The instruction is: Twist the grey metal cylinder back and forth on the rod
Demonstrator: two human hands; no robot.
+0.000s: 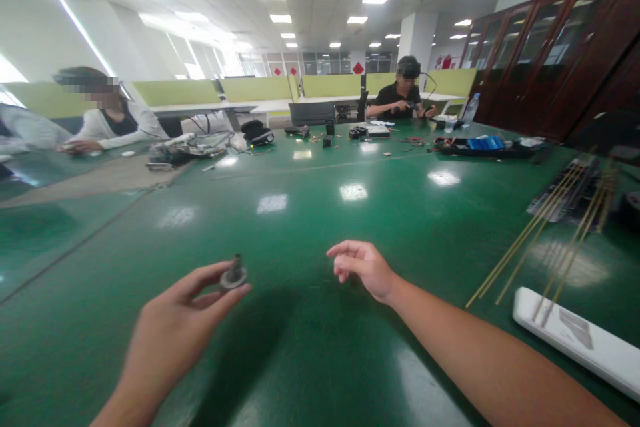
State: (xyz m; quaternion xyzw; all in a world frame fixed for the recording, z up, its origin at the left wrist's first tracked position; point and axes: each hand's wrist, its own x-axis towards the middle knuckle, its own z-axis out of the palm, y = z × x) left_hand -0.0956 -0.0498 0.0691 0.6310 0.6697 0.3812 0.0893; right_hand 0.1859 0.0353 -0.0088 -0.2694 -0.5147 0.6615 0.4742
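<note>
Between the thumb and fingertips of my left hand is a small round metal part with a short shaft. Its shaft points upward, and the disc below looks grey and slightly blurred. My left hand is closed on it, above the green table. To the right, my right hand hovers over the tabletop with its index finger reaching left and the other fingers loosely bent. Nothing shows in that hand, and a gap separates it from the metal part.
Thin brass-coloured rods lie at the right, some reaching over a white plastic case. Electronics and a black tray with blue items sit farther back. One person works across the table, another at the left.
</note>
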